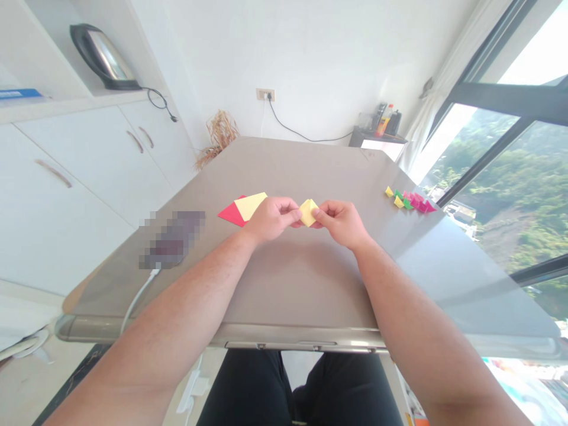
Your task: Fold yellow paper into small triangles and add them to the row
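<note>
A small folded yellow paper [307, 212] is pinched between both my hands over the middle of the grey table [284, 278]. My left hand [271, 218] grips its left side with closed fingers. My right hand [338, 221] grips its right side the same way. Just left of my left hand, a flat yellow paper sheet [249, 205] lies on top of a red sheet [231, 214]. Near the table's right edge sits a row of several small folded paper pieces [409, 200] in yellow, green and pink.
A blurred dark object [171, 239] with a white cable [137, 299] lies on the table's left part. White cabinets [80, 171] stand to the left, a large window [510, 177] to the right. A small stand with bottles [382, 125] is at the far wall.
</note>
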Demonstrator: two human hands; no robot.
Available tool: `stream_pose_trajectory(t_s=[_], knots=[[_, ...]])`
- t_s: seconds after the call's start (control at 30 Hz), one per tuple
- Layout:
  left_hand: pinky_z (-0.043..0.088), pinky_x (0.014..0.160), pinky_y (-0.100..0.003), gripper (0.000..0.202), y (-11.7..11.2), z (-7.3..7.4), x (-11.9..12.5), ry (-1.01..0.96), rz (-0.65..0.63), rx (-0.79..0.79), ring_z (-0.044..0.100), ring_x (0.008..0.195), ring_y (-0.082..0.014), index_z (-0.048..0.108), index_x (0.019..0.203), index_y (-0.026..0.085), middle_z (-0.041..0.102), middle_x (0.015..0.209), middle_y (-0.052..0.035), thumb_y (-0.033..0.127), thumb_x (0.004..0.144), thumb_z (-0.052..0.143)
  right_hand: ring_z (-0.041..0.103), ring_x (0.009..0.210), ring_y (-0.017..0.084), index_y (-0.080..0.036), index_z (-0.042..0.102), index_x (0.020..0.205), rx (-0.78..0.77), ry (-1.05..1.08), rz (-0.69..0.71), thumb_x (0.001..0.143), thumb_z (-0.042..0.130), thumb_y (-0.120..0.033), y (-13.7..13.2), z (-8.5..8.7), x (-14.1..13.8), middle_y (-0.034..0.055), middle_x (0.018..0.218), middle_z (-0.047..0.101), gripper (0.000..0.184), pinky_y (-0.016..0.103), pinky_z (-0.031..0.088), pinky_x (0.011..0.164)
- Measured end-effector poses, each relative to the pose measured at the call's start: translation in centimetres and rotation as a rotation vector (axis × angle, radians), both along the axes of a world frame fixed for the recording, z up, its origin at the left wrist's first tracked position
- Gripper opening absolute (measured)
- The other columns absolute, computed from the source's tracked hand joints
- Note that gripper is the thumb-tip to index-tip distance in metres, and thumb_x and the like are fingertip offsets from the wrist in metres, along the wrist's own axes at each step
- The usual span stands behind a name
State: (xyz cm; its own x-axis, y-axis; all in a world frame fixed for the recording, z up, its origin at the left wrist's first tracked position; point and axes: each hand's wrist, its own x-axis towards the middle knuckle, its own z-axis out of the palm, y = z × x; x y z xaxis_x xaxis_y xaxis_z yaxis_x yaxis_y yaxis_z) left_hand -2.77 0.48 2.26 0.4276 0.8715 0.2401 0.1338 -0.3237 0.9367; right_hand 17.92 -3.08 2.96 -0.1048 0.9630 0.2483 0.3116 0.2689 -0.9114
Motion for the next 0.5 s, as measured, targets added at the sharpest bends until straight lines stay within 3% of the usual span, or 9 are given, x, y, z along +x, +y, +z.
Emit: stream_pose_trajectory(t_s=[0.33,0.5], knots=[[0.058,0.075,-0.036,0.023,-0.34,0.23,0.17,0.072,0.129,0.07,0.073,0.075,-0.0227,0.071,0.073,0.019,0.075,0.075,-0.0052,0.04,0.081,0.07,0.074,0.075,0.024,-0.02,0.067,0.071,-0.033,0.008,-0.018,0.081,0.074,-0.049,0.15,-0.23,-0.17,0.0039,0.074,0.075,0.031,0.035,0.056,0.067],[0.056,0.076,-0.033,0.02,-0.29,-0.01,0.35,0.05,0.177,0.153,0.071,0.078,-0.0199,0.073,0.075,0.019,0.077,0.087,-0.0049,0.037,0.081,0.068,0.075,0.075,0.023,-0.019,0.07,0.076,-0.074,0.122,0.009,0.081,0.074,-0.05,0.28,-0.34,-0.24,0.005,0.076,0.076,0.031,0.036,0.059,0.072]])
